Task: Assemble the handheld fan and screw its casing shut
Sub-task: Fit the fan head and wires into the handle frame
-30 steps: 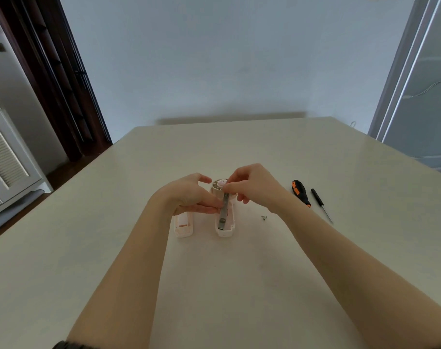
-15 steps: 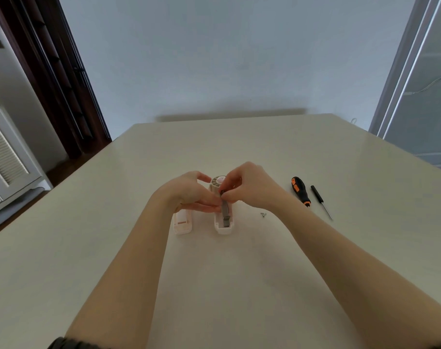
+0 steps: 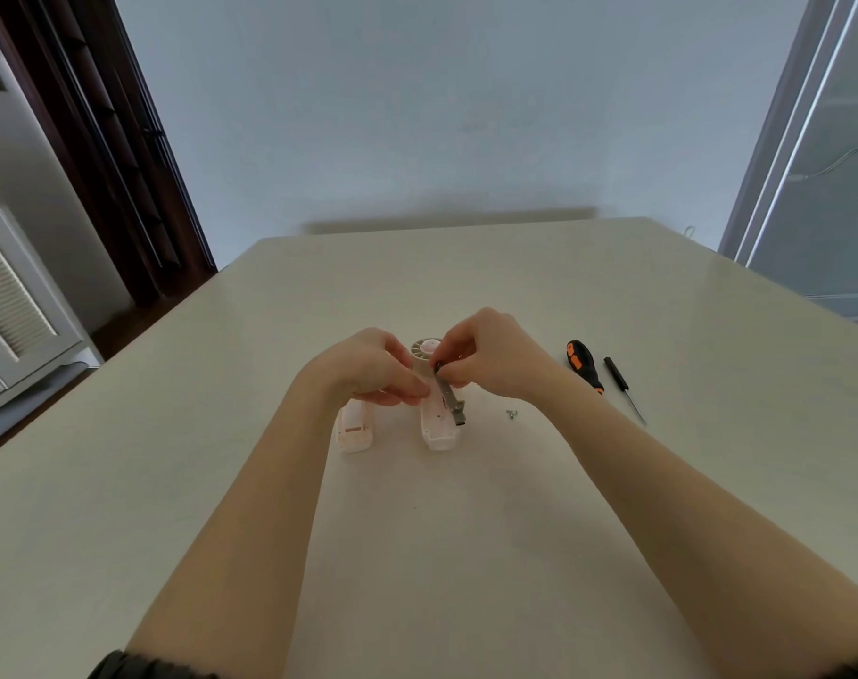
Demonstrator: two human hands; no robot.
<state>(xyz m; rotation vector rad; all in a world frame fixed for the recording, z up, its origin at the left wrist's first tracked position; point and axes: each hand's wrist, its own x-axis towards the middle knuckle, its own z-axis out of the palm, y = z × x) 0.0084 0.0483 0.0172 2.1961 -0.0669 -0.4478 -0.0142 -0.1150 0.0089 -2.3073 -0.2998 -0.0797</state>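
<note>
An open pale pink fan body (image 3: 437,423) lies lengthwise on the table (image 3: 466,531), its round white impeller (image 3: 423,349) at the far end and a grey circuit strip (image 3: 452,406) tilted up along its right edge. The matching casing half (image 3: 354,431) (inner side up) lies just left; small screws (image 3: 511,413) rest to the right.

The desk (image 3: 466,531) is showing a plain pale cream, unpatterned. On it, the open fan casing (image 3: 437,426) is looking white with a faint pink tint, and its round fan head (image 3: 424,346) is showing cream ribs around a pink hub. The loose casing half (image 3: 354,428) left of it is appearing white with orange-pink marks inside. Right of the casing, one screwdriver (image 3: 584,366) is showing black with orange patches, the thinner screwdriver (image 3: 622,384) all black. The strip (image 3: 450,401) in the casing is seeming grey, perhaps metallic.
</note>
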